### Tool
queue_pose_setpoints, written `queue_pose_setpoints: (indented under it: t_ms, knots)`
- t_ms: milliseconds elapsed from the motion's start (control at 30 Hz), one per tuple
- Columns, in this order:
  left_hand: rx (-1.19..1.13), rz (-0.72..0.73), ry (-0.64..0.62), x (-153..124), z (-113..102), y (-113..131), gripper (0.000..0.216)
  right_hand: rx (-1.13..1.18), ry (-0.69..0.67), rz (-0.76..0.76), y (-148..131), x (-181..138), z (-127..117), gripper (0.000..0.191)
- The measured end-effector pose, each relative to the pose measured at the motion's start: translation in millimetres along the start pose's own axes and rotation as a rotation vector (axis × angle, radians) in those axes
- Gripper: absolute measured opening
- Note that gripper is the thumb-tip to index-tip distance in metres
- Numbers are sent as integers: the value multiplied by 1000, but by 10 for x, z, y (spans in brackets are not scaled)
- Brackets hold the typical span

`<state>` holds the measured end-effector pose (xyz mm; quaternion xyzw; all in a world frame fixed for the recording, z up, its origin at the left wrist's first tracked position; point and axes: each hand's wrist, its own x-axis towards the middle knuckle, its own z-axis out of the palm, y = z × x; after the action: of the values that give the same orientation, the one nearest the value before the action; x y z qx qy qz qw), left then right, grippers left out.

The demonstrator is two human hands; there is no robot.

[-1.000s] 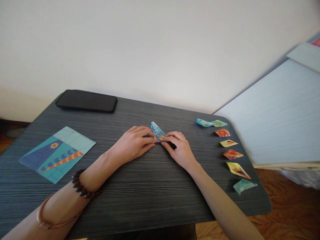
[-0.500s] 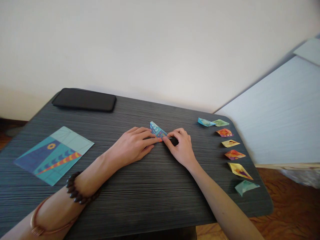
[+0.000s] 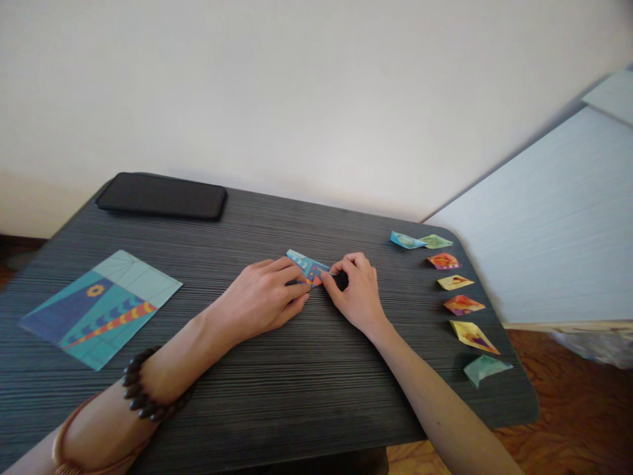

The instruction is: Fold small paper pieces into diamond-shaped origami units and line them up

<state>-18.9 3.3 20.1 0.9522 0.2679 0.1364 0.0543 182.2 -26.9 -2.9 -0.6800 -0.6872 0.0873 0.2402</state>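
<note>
A small folded piece of patterned blue paper (image 3: 312, 266), with touches of orange, is between my two hands at the middle of the table. My left hand (image 3: 264, 293) grips its left side, fingers curled and partly covering it. On its right end, the thumb and forefinger of my right hand (image 3: 357, 290) pinch the paper. The fingertips hide part of the folds. Left of my left hand lies a flat stack or sheet of patterned paper (image 3: 106, 310) in teal and blue, with an orange stripe.
Several folded paper pieces, among them a green one (image 3: 487, 369), a yellow one (image 3: 473, 336) and a red one (image 3: 463, 304), line the table's right side. A black case (image 3: 162, 196) lies at the back left. A wall (image 3: 297, 99) rises behind the dark table (image 3: 277, 389).
The folded paper has turned flatter, its upper left tip now lower and further left. My left fingers have drawn back slightly and curled more. My right hand keeps its pinch.
</note>
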Motion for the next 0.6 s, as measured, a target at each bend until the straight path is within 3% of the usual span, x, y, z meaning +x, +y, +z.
queue_pose_setpoints:
  t_ms: [600]
  knots:
    - [59, 11, -54, -30, -35, 36, 31, -64, -9, -29, 23, -18, 24, 20]
